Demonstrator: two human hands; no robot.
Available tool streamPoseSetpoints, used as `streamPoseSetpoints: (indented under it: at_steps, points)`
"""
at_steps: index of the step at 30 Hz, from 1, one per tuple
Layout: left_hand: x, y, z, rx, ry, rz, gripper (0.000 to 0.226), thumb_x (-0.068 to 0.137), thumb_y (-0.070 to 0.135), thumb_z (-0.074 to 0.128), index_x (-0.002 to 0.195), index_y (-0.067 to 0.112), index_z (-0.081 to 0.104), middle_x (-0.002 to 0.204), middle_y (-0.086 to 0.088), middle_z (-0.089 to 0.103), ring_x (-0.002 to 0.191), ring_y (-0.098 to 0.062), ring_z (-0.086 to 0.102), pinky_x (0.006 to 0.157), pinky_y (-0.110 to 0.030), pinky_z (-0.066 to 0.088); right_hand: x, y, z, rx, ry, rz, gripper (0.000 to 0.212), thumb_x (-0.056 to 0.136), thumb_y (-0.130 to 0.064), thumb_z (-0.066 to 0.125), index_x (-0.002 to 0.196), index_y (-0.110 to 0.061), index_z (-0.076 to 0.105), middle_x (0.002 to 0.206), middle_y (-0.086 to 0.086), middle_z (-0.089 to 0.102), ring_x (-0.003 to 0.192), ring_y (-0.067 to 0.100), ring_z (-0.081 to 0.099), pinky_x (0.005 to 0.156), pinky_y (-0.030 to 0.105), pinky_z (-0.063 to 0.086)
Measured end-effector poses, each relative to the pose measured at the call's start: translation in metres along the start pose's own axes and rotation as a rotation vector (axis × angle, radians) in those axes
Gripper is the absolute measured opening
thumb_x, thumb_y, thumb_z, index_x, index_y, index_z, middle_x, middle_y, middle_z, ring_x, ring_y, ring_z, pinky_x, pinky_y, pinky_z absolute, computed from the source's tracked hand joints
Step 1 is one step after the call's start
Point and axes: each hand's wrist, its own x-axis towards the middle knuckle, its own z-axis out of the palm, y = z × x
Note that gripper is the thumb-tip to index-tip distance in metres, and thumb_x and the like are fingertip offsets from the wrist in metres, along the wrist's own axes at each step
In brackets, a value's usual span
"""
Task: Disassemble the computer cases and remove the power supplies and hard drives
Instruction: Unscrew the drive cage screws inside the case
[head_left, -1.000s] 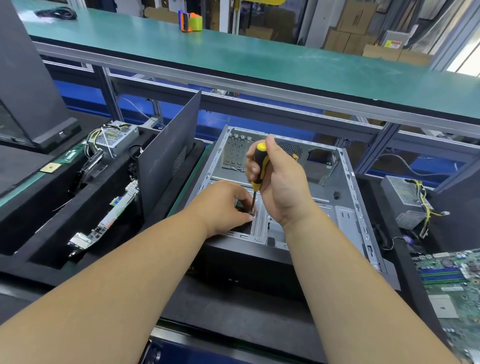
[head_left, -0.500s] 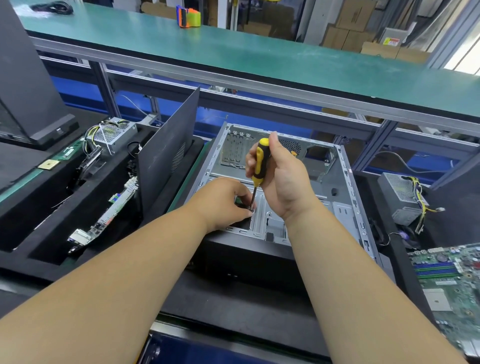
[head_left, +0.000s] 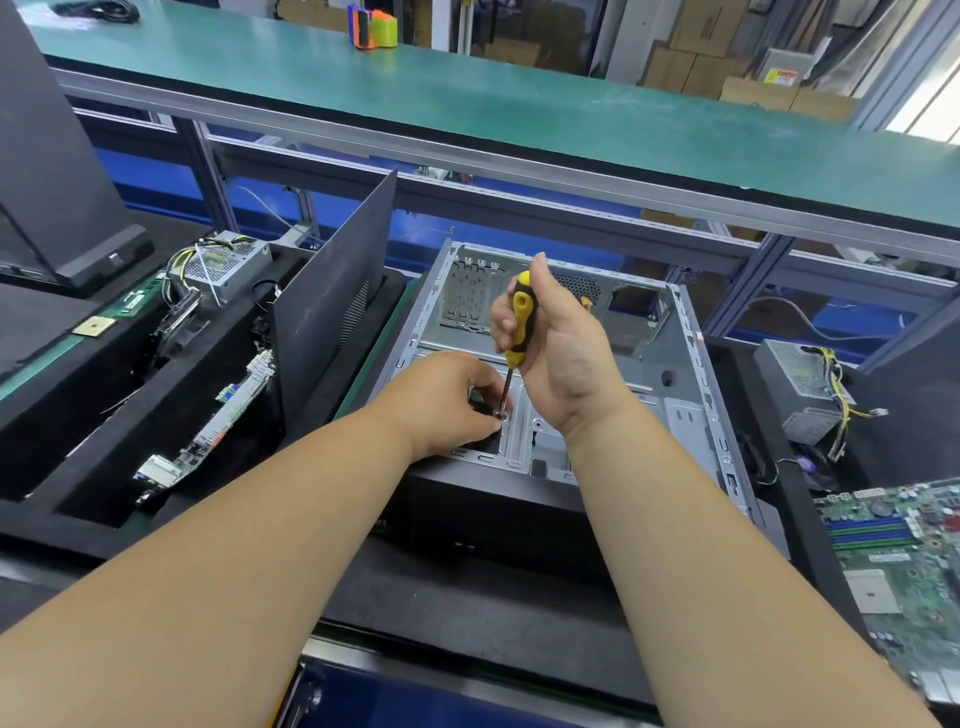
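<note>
The open computer case (head_left: 613, 364) lay on its side at the centre of the view, its bare grey metal inside facing up and its dark front panel toward the person. The right hand (head_left: 558, 353) was closed around the yellow and black handle of a screwdriver (head_left: 521, 322), held nearly upright, with the thumb pointing up at twelve o'clock above the handle. The thin metal shaft ran down to a screw spot on the case floor, at about seven o'clock from that hand. The left hand (head_left: 447, 400) rested inside the case just beside the tip, its fingers curled down around a dark part there; what exactly it gripped could not be told. At nine o'clock from the case a dark side panel (head_left: 332, 312) stood upright on its edge. Farther out at ten o'clock a power supply (head_left: 228, 265) with yellow and black wires sat in a black foam tray (head_left: 78, 415), and a long circuit board (head_left: 218, 421) leaned in the same tray at eight o'clock. At three o'clock a second power supply (head_left: 795, 384) lay with its wires loose, and a green motherboard (head_left: 904, 561) showed at four o'clock.
</note>
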Motion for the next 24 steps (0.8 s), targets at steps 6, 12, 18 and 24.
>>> streamPoseSetpoints:
  at_steps: [6,12,18,24]
  points:
    - [0.001,-0.001,0.001,0.0,-0.006,0.007,0.016,0.08,0.028,0.075,0.095,0.034,0.074,0.082,0.02,0.064,0.079,0.021,0.05,0.062,-0.01,0.038,0.001,-0.005,-0.003,-0.022,0.024,-0.026,0.025,0.105,-0.029,0.045,0.085,-0.013,0.046,0.068,0.003,0.051,0.064,0.016,0.048,0.066,0.028,0.046]
    - [0.001,-0.001,0.001,0.007,-0.01,0.006,0.018,0.081,0.026,0.075,0.097,0.034,0.074,0.086,0.019,0.066,0.077,0.018,0.052,0.063,-0.011,0.039,0.004,-0.007,-0.008,-0.046,0.027,-0.022,0.027,0.104,-0.028,0.047,0.086,-0.009,0.054,0.069,0.003,0.058,0.064,0.016,0.055,0.066,0.029,0.05]
    - [0.002,-0.001,0.002,0.004,-0.003,0.006,0.018,0.08,0.026,0.077,0.096,0.034,0.074,0.087,0.018,0.068,0.07,0.013,0.052,0.068,-0.015,0.042,0.007,-0.003,-0.009,-0.041,0.015,-0.021,0.044,0.107,-0.037,0.038,0.081,-0.008,0.059,0.064,0.003,0.056,0.061,0.015,0.049,0.064,0.026,0.044]
    - [0.002,-0.003,0.002,0.012,0.0,0.01,0.014,0.08,0.027,0.077,0.093,0.032,0.074,0.084,0.017,0.067,0.07,0.012,0.053,0.067,-0.017,0.043,0.011,0.0,-0.001,-0.044,-0.02,-0.014,0.051,0.107,-0.04,0.03,0.074,-0.009,0.054,0.057,0.001,0.04,0.054,0.014,0.034,0.054,0.025,0.03]
